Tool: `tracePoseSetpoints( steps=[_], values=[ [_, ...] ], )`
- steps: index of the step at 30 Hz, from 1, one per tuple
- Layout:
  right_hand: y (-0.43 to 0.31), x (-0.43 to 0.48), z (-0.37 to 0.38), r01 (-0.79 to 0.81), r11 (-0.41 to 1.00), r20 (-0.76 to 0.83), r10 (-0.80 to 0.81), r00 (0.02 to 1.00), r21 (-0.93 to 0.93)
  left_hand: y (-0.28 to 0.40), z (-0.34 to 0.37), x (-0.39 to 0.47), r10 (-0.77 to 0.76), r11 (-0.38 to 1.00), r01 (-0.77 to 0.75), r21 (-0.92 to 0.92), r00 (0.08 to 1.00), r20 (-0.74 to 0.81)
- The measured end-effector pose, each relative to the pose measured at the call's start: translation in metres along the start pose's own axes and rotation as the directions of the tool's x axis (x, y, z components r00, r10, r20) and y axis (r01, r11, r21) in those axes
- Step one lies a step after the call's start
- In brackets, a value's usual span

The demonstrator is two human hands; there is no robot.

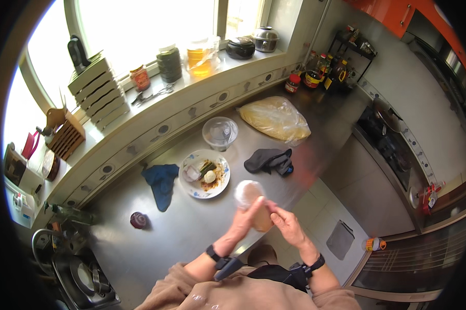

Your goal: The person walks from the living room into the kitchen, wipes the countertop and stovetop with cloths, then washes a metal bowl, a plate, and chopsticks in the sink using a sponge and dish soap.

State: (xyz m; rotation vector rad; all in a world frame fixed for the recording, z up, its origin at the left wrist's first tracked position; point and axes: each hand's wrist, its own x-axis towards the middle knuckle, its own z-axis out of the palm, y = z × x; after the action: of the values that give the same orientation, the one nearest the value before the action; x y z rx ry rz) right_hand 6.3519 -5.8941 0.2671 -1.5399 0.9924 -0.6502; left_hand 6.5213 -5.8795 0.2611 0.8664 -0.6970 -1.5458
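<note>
My left hand [244, 221] is wrapped around the side of a clear container with pale brown contents [261, 217], its upper end whitish and blurred. My right hand [288, 224] meets the container's other side, its fingers closed on something small and reddish at the edge that is too blurred to name. Beyond my hands, a floral plate [190, 190] bears a white ball-shaped food piece, green pieces and brown sauce. A lidded clear plastic bowl [220, 133] stands behind the plate, a dark grey cloth [270, 161] lies to its right, and a blue cloth [162, 186] to the left.
Half a red onion [139, 220] lies on the steel counter [171, 248], left of the plate. A bag of yellow food [275, 118] rests near the wall. The sink [84, 275] is at lower left, the stove [388, 143] at right. Jars line the window sill [140, 104].
</note>
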Motion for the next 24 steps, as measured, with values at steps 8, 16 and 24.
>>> tracePoseSetpoints(
  steps=[8,16,24],
  values=[
    [0.103,0.24,-0.206,0.062,0.926,-0.285,-0.178,0.942,-0.372,0.004,-0.069,0.056,0.026,0.996,-0.049,-0.069,0.952,-0.306],
    [0.157,0.454,-0.289,-0.366,0.811,-0.292,0.252,0.923,-0.456,-0.032,-0.008,0.154,-0.049,0.976,-0.036,-0.216,0.925,-0.376],
    [0.175,0.48,-0.297,-0.375,0.797,-0.115,0.366,0.924,-0.474,-0.042,0.0,0.246,-0.134,0.987,0.162,0.005,0.833,-0.538]
  ],
)
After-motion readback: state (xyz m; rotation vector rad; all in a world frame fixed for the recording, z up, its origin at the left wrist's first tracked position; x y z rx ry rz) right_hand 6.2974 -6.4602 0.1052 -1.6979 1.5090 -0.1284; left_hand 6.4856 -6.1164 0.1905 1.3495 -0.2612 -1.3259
